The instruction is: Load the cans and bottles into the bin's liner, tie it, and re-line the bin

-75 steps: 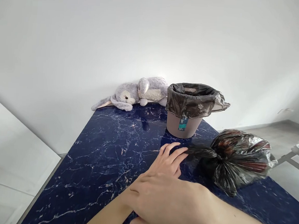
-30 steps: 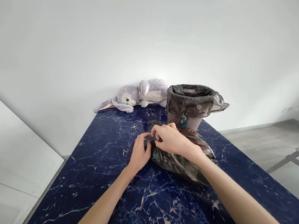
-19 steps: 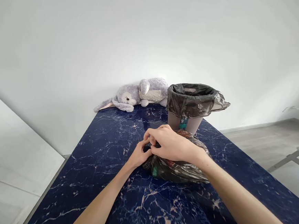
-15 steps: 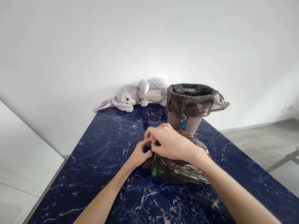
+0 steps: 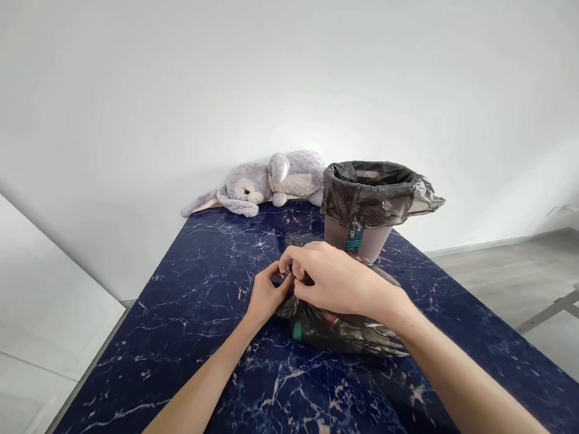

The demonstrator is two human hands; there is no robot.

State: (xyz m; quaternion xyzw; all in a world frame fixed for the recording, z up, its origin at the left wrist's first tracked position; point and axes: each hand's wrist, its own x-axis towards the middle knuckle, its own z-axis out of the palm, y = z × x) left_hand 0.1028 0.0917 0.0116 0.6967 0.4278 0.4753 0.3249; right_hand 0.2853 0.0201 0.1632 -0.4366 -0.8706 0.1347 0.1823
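A filled black garbage bag point(image 5: 350, 332) lies on the dark blue marbled table point(image 5: 182, 362), its gathered neck toward the left. My left hand point(image 5: 267, 292) pinches that neck from the left, thumb and fingers curled in. From above and the right, my right hand point(image 5: 332, 277) grips the same gathered plastic with bent fingers and covers much of the bag's top. The fingertips of both hands meet there, and the exact fold between them is partly hidden. Just behind the bag stands a trash can point(image 5: 335, 237) with a dark liner point(image 5: 365, 206) folded over its rim.
A grey plush rabbit point(image 5: 252, 180) lies on its side at the table's far edge, by the white wall point(image 5: 231, 65). To the left is a white cabinet point(image 5: 27, 303) with a black handle. Part of a light chair point(image 5: 571, 299) shows at the right.
My left hand has shifted slightly up, its fingers now closer to the right fingertips. A bit of the bag's plastic now shows above my right fingers.
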